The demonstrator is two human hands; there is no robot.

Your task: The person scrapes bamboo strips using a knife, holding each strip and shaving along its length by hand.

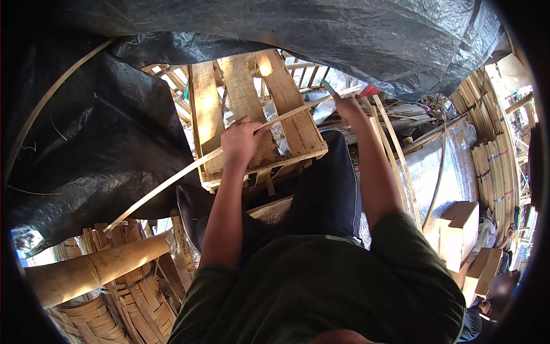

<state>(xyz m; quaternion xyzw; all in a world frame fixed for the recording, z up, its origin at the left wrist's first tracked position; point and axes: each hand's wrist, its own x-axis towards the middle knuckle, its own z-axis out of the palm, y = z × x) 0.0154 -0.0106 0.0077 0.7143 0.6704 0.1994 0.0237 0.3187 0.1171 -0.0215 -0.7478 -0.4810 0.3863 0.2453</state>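
A long, pale bamboo strip (166, 182) slants across the view, its near end at the lower left and its far end at the upper right. My left hand (240, 139) is closed around it near the middle, above a slatted wooden crate (295, 123). My right hand (348, 109) is closed at the strip's far part on a knife, whose grey blade (328, 87) sticks up past the strip. The knife's handle is hidden in the fist. The crate stands just beyond my knees, with gaps between its boards.
Black plastic sheeting (103, 114) hangs at the left and overhead. A thick bamboo pole (103, 269) and woven bamboo (137, 304) lie at the lower left. At right are thin strips (395, 143), cardboard boxes (458, 235), bundled bamboo slats (495, 166) and another person (495, 304).
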